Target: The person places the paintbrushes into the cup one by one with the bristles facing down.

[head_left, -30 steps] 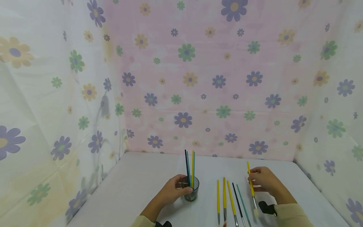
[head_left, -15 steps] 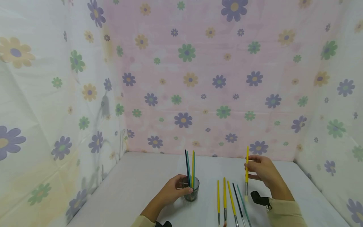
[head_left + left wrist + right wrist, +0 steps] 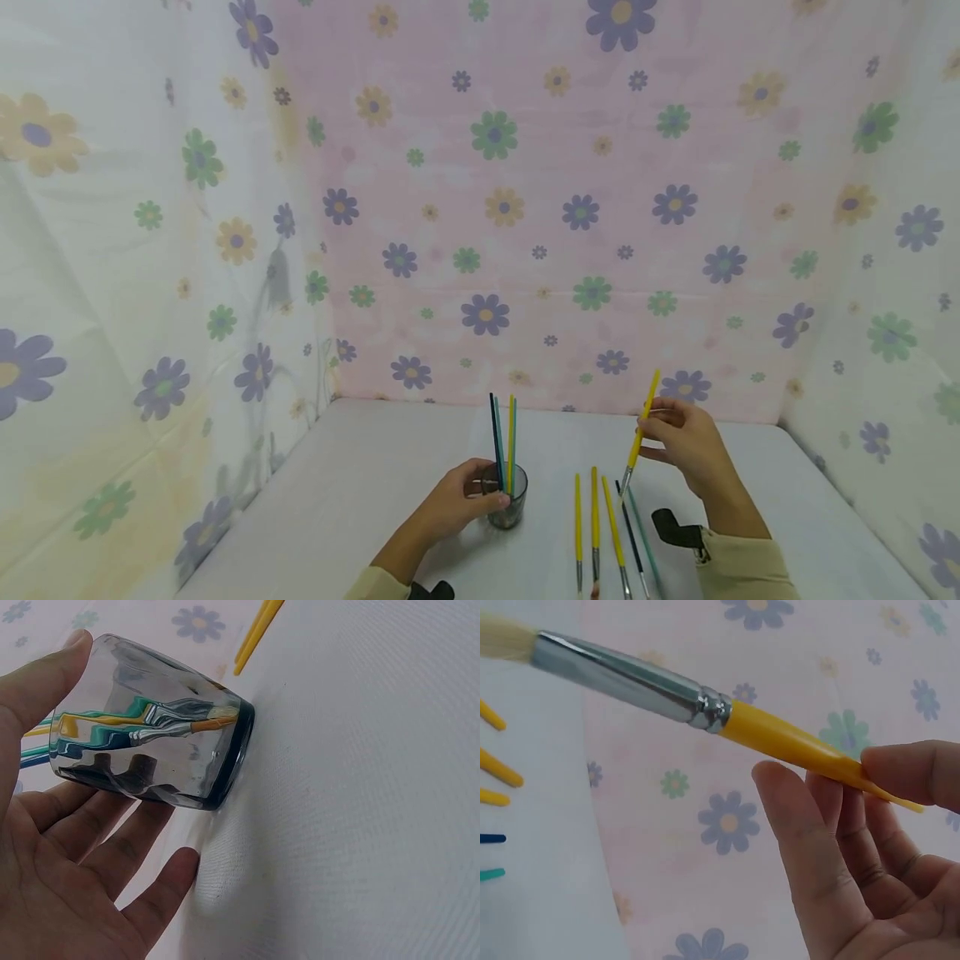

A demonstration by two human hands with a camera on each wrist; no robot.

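Observation:
My left hand (image 3: 457,502) holds a clear glass (image 3: 187,761) upright on the table, thumb on one side and fingers round the other. Several paintbrushes stand in the glass, bristles down, with dark blue, teal and yellow handles (image 3: 512,433) rising past the rim. In the right wrist view, my right hand (image 3: 877,855) pinches a yellow paintbrush (image 3: 787,742) by its handle between thumb and fingers. Its metal ferrule and pale bristles point away from the hand. The head view has this brush raised and tilted, bristle end down, over the brushes lying on the table.
Between the hands, a row of paintbrushes lies on the white table (image 3: 390,442): yellow ones (image 3: 595,512), a dark blue one (image 3: 634,533) and a teal one (image 3: 643,529). Flowered cloth (image 3: 540,275) walls the back and both sides.
My right hand has lifted the yellow paintbrush and carried it left and away from me, its bristle end now swung to the left. The left hand and the glass stay in place.

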